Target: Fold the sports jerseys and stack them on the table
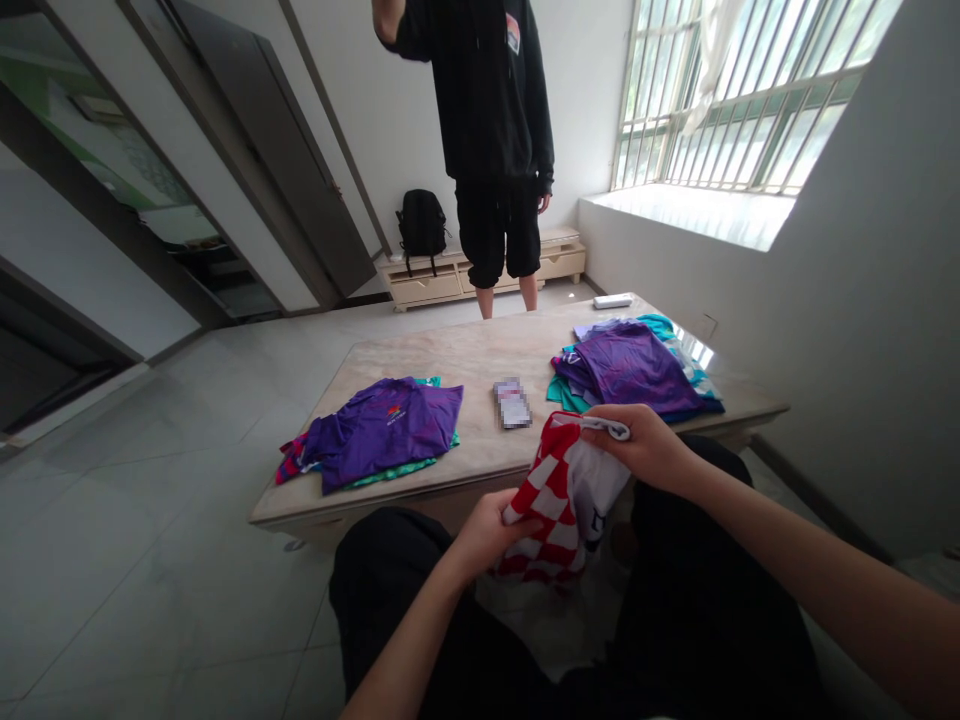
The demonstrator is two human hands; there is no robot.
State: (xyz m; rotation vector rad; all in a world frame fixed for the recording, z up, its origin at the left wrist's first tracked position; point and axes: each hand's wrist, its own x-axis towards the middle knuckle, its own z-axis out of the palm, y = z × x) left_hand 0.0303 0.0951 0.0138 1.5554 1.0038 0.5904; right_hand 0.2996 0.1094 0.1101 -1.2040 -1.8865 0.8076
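Black trouser legs (405,560) lay nearest, knees apart, and a red-and-white checked garment (551,495) hung between them, just in front of the desk's (427,350) near edge. The left hand (491,530) gripped its checked side; the right hand (641,440) pinched a white edge higher up. Good handling seemed to call for two firm pinches and even tension, with the lower cloth kept off the floor (those folds sagged into shadow, so their lie was hard to tell). Beyond, a purple-topped pile of clothes (397,425) lay by the desk's left edge, and a second clothes pile (634,365) near its right end, close past the right hand. A small blurred item (512,403) lay between. The likeliest room for moving was beside that item; swinging right risked brushing the second pile.
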